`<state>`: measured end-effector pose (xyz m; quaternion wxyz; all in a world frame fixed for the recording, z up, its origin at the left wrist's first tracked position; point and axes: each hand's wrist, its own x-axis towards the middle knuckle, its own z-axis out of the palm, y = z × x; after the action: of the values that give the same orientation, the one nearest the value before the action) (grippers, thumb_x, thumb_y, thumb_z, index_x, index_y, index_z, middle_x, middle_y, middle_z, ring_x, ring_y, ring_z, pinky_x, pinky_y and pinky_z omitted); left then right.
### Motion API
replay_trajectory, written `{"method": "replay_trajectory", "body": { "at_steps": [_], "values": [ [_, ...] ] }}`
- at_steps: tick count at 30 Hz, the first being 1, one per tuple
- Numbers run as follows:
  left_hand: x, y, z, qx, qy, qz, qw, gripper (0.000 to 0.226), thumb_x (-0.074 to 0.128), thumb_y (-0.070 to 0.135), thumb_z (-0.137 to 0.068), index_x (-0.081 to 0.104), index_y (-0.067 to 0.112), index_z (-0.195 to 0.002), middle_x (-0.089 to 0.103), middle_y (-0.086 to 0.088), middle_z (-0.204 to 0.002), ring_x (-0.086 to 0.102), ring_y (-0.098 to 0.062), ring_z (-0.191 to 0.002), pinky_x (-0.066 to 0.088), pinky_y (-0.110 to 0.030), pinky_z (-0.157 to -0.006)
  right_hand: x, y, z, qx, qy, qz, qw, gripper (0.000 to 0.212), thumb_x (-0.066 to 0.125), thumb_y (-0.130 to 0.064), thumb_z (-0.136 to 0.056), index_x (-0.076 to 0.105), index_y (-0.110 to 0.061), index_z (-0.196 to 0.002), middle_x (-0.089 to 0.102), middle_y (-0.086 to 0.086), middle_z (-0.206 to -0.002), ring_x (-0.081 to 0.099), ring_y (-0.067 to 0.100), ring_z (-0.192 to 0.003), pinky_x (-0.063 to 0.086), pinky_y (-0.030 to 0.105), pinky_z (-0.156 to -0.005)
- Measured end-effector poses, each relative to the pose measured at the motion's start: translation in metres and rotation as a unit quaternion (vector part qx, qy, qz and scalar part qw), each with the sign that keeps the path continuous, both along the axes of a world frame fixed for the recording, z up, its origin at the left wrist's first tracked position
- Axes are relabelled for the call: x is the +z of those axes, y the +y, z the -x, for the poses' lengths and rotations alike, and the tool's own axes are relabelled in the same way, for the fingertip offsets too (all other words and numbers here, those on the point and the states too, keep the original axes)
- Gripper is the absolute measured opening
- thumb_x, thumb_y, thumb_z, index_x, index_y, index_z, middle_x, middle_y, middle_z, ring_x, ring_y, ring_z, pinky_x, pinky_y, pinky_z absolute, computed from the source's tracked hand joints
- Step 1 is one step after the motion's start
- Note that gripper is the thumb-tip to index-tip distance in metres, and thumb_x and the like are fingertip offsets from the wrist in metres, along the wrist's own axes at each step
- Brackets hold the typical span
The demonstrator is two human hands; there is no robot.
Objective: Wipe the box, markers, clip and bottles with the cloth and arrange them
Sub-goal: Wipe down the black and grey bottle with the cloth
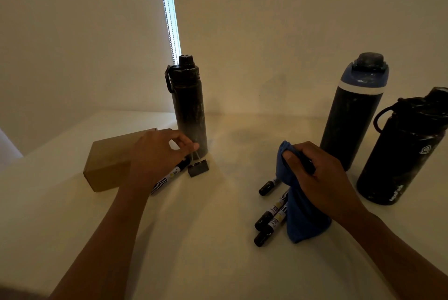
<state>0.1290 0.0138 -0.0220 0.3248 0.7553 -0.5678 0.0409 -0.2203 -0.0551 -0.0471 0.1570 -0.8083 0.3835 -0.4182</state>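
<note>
left hand [155,154] fingers [194,146] pinch clip [198,168] wire handle | right hand [320,173] curled round blue cloth [303,214] | markers [271,217] beside cloth

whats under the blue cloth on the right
Three markers poke out from the left edge of the blue cloth, cap ends showing; their far ends are covered. The right hand grips the cloth's top, and whatever it wraps there is mostly hidden.

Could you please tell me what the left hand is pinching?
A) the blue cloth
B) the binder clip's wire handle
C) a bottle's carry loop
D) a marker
B: the left hand pinches the clip by its wire handles; the right hand grips the cloth.
</note>
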Motion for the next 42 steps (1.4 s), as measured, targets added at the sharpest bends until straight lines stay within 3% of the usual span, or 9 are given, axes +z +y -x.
{"method": "replay_trajectory", "body": {
  "at_steps": [4,15,20,25,27,30,34,39,42],
  "values": [
    [0.004,0.005,-0.001,0.003,-0.004,-0.001,1.0,0.034,0.069,0.072,-0.083,0.07,0.039,-0.085,0.066,0.025,-0.075,0.061,0.003,-0.072,0.053,-0.031,-0.081,0.0,-0.001,0.001,0.001,0.002,-0.003,1.0,0.027,0.05,-0.044,-0.102,0.063,-0.02,-0.099,0.061,-0.007,-0.085,0.059,0.008,-0.078,0.046,0.022,-0.069],
    [0.026,-0.029,-0.008,0.081,0.159,0.132,0.975,0.096,0.06,0.096,-0.068,0.054,0.031,-0.139,0.066,0.011,-0.128,0.067,-0.011,-0.099,0.055,-0.038,-0.092,0.001,0.0,-0.002,-0.003,0.004,0.002,1.0,0.033,0.047,-0.049,-0.1,0.063,-0.02,-0.096,0.061,-0.01,-0.083,0.059,0.007,-0.081,0.045,0.017,-0.069],
    [0.027,-0.047,-0.003,0.02,0.198,0.136,0.97,0.077,0.072,0.079,-0.075,0.063,0.029,-0.133,0.069,0.016,-0.116,0.065,0.003,-0.093,0.045,-0.017,-0.082,0.001,-0.004,0.001,-0.011,-0.021,-0.018,1.0,0.023,0.055,-0.039,-0.103,0.06,-0.02,-0.091,0.056,-0.009,-0.095,0.059,0.007,-0.089,0.043,0.013,-0.076],
    [0.028,-0.053,0.003,0.066,0.145,0.175,0.972,0.069,0.071,0.077,-0.078,0.069,0.024,-0.123,0.071,0.015,-0.103,0.067,-0.003,-0.085,0.045,-0.024,-0.088,0.006,-0.003,-0.002,-0.013,-0.101,-0.102,0.99,0.021,0.054,-0.043,-0.102,0.066,-0.029,-0.093,0.062,-0.015,-0.09,0.062,0.004,-0.087,0.044,0.014,-0.072],
    [0.027,-0.053,0.006,0.081,0.159,0.191,0.965,0.068,0.071,0.076,-0.079,0.07,0.023,-0.121,0.07,0.015,-0.1,0.064,0.003,-0.081,0.046,-0.024,-0.089,0.008,-0.002,-0.003,-0.005,-0.146,-0.156,0.977,0.026,0.053,-0.045,-0.103,0.07,-0.028,-0.094,0.065,-0.009,-0.084,0.063,0.012,-0.08,0.046,0.029,-0.069],
    [0.025,-0.052,0.007,0.094,0.225,0.23,0.942,0.069,0.07,0.08,-0.077,0.072,0.021,-0.114,0.073,0.014,-0.098,0.068,0.002,-0.082,0.054,-0.033,-0.097,0.014,0.001,-0.004,0.0,-0.218,-0.209,0.953,0.036,0.055,-0.049,-0.1,0.071,-0.018,-0.094,0.065,0.014,-0.095,0.062,0.035,-0.089,0.046,0.04,-0.074],
    [0.026,-0.048,0.021,0.042,0.378,0.284,0.88,0.059,0.075,0.069,-0.083,0.075,0.015,-0.107,0.079,0.007,-0.096,0.076,-0.008,-0.091,0.066,-0.04,-0.082,0.022,0.002,-0.004,-0.042,-0.322,-0.311,0.893,0.026,0.059,-0.044,-0.101,0.076,-0.027,-0.091,0.072,0.002,-0.09,0.065,0.023,-0.092,0.051,0.041,-0.087],
    [0.023,-0.036,0.048,-0.024,0.521,0.288,0.803,0.027,0.072,0.047,-0.094,0.072,0.021,-0.103,0.081,0.005,-0.099,0.078,-0.015,-0.096,0.065,-0.032,-0.076,0.032,0.004,-0.001,0.031,-0.434,-0.452,0.778,0.057,0.047,-0.056,-0.102,0.054,-0.019,-0.145,0.064,0.003,-0.131,0.061,0.023,-0.121,0.045,0.043,-0.107],
    [0.02,-0.029,0.064,-0.047,0.568,0.257,0.781,0.022,0.069,0.048,-0.095,0.069,0.028,-0.103,0.08,0.007,-0.1,0.078,-0.015,-0.096,0.064,-0.027,-0.073,0.029,0.01,-0.008,0.005,-0.358,-0.365,0.86,0.035,0.06,-0.06,-0.094,0.069,-0.032,-0.114,0.07,-0.003,-0.112,0.069,0.017,-0.098,0.053,0.04,-0.094]
  ]
}}
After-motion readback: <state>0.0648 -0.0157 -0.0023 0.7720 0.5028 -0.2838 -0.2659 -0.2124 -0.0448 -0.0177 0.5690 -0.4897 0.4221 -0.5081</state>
